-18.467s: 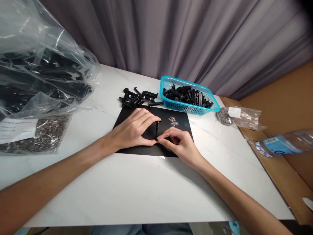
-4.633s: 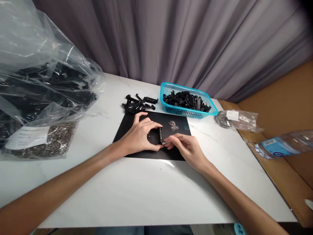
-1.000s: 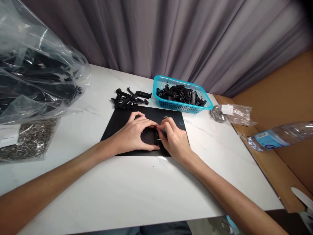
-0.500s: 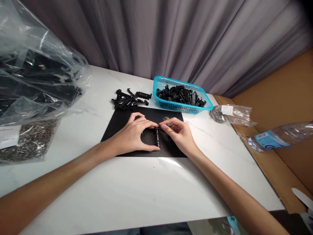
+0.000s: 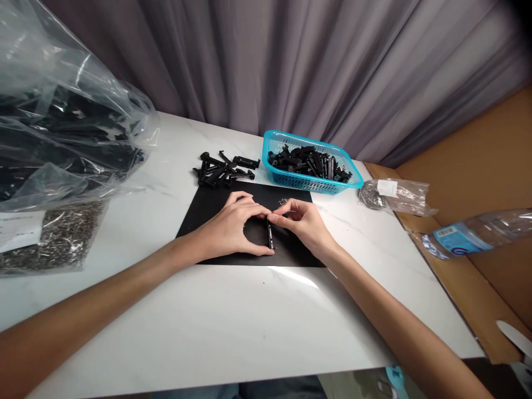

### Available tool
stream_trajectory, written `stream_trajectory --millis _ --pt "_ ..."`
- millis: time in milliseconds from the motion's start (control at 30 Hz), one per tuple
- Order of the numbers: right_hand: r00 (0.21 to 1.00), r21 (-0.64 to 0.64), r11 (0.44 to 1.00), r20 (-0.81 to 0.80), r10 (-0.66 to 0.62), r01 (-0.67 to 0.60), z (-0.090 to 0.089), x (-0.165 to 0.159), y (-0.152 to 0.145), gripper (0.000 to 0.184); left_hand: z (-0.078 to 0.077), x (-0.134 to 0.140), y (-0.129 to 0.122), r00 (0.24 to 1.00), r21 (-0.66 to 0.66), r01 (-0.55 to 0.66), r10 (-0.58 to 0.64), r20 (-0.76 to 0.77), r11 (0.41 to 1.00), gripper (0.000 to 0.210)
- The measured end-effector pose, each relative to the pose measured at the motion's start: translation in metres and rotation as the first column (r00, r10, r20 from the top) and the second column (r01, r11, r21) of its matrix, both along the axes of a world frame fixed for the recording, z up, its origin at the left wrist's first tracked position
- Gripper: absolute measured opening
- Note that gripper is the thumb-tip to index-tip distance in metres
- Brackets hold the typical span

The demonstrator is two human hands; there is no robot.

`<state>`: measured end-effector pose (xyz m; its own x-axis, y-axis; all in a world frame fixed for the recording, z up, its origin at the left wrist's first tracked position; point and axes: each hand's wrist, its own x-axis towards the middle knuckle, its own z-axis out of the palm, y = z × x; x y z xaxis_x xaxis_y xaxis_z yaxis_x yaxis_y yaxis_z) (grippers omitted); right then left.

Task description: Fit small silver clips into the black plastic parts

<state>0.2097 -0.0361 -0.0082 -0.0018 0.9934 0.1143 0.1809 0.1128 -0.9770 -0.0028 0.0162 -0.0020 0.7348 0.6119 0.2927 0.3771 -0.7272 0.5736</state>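
Note:
A slim black plastic part (image 5: 270, 237) stands lengthwise over the black mat (image 5: 203, 213). My left hand (image 5: 235, 224) grips it end to end, thumb at the near end and fingers at the far end. My right hand (image 5: 301, 221) is closed in a pinch at the part's far end; whatever lies between its fingertips is too small to make out. Partly behind the right hand is a little heap of small metal pieces (image 5: 283, 202) on the mat.
A blue basket (image 5: 316, 181) of black parts stands behind the mat, beside a loose pile of black parts (image 5: 224, 169). Clear bags with black parts (image 5: 66, 133) and metal pieces (image 5: 70, 235) lie left. On the right are a smaller bag (image 5: 374, 195), a plastic bottle (image 5: 465, 235) and cardboard (image 5: 461, 282).
My right hand has shifted slightly left, its thumb and fingertips closing over the far end of the black part. The left hand keeps its grip. The view has moved slightly.

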Motion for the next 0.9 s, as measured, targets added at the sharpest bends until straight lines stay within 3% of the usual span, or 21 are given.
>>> stream_trajectory --millis 200,333,400,500,633,900 --pt "0.99 0.097 0.995 0.136 -0.031 0.018 0.002 -0.003 -0.005 0.046 0.002 -0.002 -0.003 1.0 0.076 0.007 -0.006 -0.018 0.997 0.067" --pt "0.944 0.302 0.946 0.262 -0.202 0.119 0.011 0.004 -0.013 0.056 0.003 -0.002 -0.003 1.0 0.138 0.029 -0.028 -0.011 0.99 0.065" --pt "0.924 0.341 0.928 0.285 -0.256 0.152 0.014 0.009 -0.015 0.062 0.002 -0.002 -0.003 1.0 0.143 0.023 -0.022 -0.008 0.989 0.065" --pt "0.958 0.262 0.959 0.229 -0.171 0.108 0.014 0.012 -0.016 0.063 0.0 -0.003 -0.002 1.0 0.149 0.014 -0.013 -0.005 0.989 0.066" --pt "0.992 0.225 0.974 0.123 -0.036 0.008 0.011 0.008 -0.015 0.05 -0.002 -0.003 -0.001 1.0 0.185 0.009 -0.008 -0.009 0.983 0.068" --pt "0.995 0.207 0.978 0.1 0.005 -0.026 0.01 0.002 -0.015 0.043 -0.001 -0.001 -0.001 1.0 0.166 0.025 -0.024 -0.008 0.986 0.068"
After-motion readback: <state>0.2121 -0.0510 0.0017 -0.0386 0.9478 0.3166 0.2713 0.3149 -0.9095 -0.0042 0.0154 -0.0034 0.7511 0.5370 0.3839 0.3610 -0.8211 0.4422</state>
